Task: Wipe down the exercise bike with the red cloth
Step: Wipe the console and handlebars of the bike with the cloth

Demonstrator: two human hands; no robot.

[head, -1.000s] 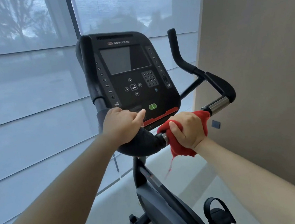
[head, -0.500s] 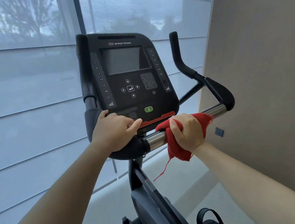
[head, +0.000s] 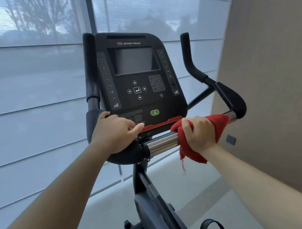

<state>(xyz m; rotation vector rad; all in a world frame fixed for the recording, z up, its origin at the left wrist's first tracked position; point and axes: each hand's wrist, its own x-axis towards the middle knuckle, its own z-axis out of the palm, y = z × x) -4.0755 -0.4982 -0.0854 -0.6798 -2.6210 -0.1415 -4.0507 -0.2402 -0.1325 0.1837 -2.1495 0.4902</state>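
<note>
Wiping hand: right hand (head: 199, 135) curls its fingers round the red cloth (head: 219, 123), wrapped on the chrome bar (head: 161, 144) of the exercise bike (head: 155, 214), near the bar's right end.
Bracing hand: left hand (head: 114, 135) grips the black pad (head: 126, 156), thumb out.
Risk: bunched cloth may skip the bar's underside.
Change: cloth has slid right, baring more chrome.

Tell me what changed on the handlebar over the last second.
The right hand, gripping the red cloth, slid rightward along the chrome bar toward the black end grip, baring more chrome. The left hand still holds the black pad; the cloth stays wrapped round the bar.
</note>
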